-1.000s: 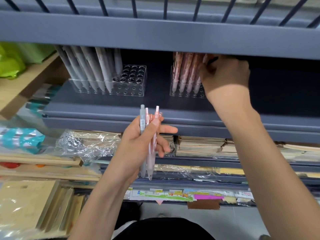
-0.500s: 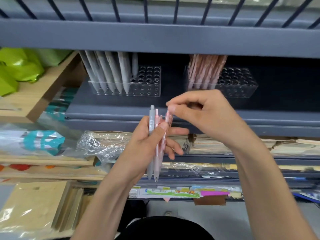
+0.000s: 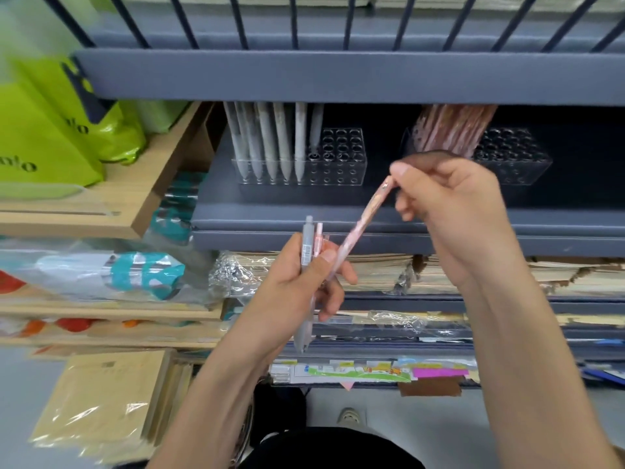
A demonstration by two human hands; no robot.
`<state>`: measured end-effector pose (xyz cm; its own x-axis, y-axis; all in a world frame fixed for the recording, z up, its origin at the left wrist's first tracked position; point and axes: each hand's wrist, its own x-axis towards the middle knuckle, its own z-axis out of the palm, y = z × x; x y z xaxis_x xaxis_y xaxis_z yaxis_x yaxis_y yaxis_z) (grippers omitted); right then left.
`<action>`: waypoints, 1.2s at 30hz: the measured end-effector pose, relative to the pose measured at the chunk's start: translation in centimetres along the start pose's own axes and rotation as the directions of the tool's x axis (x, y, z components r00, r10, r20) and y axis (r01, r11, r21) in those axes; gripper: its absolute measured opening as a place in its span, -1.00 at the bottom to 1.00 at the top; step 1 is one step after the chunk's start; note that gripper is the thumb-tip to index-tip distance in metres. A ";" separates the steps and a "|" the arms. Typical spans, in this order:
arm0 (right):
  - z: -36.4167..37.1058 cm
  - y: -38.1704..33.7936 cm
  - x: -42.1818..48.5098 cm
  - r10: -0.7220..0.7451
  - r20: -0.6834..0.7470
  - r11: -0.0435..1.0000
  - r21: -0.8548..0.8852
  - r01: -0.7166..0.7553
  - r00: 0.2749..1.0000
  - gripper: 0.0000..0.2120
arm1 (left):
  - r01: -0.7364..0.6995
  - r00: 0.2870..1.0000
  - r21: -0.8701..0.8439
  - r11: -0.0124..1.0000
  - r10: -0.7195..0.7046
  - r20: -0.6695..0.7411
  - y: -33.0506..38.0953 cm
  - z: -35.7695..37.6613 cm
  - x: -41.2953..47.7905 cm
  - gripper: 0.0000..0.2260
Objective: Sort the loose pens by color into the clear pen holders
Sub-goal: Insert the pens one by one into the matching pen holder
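Note:
My left hand (image 3: 297,286) grips a grey pen (image 3: 306,265) and a pink pen (image 3: 318,240) upright in front of the shelf. My right hand (image 3: 449,211) pinches the top end of another pink pen (image 3: 363,221), which slants down toward my left hand. On the grey shelf (image 3: 304,211) stand two clear pen holders. The left holder (image 3: 338,160) has several grey pens (image 3: 270,140) in its left rows. The right holder (image 3: 507,157) carries several pink pens (image 3: 453,130), partly hidden behind my right hand.
An upper grey shelf board (image 3: 338,76) overhangs the holders. Green bags (image 3: 50,137) sit on a wooden rack at the left. Wrapped paper stacks (image 3: 382,272) fill the shelves below, and packs of kraft paper (image 3: 108,401) lie at the lower left.
My right hand left the pink holder, came down to my left hand, took one pink pen by its top and has pulled it up and to the right out of the bunch.

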<state>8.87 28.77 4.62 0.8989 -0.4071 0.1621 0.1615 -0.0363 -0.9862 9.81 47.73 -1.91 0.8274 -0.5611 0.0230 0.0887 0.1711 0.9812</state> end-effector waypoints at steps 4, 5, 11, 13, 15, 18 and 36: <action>0.6 0.9 -1.8 0.105 0.059 0.992 0.058 -0.108 0.993 -0.86 | 0.003 1.000 0.029 1.000 -0.002 -0.024 -0.2 0.1 0.1 -0.79; 0.7 1.2 -2.2 0.117 0.064 0.993 0.015 -0.118 0.991 -0.86 | 0.001 1.000 0.031 1.000 0.000 -0.026 -0.3 0.3 0.2 -0.79; -2.0 1.2 -2.9 0.083 -0.027 0.996 -0.039 -0.084 0.996 -0.90 | 0.043 0.998 0.010 0.999 -0.043 -0.042 -0.1 2.9 1.2 -0.82; -3.9 0.7 -2.6 0.014 -0.115 1.000 0.001 -0.014 0.993 -0.91 | 0.075 0.995 -0.028 0.997 -0.077 -0.063 -0.2 3.9 1.9 -0.83; -6.3 0.1 -2.1 -0.049 -0.250 0.997 0.050 0.063 0.967 -0.89 | 0.094 0.993 -0.039 0.995 -0.097 -0.065 -0.4 4.9 2.7 -0.82; -9.9 -0.8 -0.9 -0.134 -0.417 0.983 0.062 0.175 0.899 -0.89 | 0.103 0.990 -0.135 0.986 -0.114 -0.082 -0.7 6.6 3.7 -0.80; -13.8 0.9 10.5 -0.438 -0.205 0.781 -0.568 0.258 0.875 -0.67 | -0.014 0.976 -0.055 0.998 0.002 -0.216 -1.5 11.9 6.1 -0.88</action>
<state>12.86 11.89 4.97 0.6321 -0.5277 0.5674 0.1268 -0.6519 -0.7477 8.09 34.42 -0.92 0.9278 -0.3727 -0.0173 0.1078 0.2233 0.9688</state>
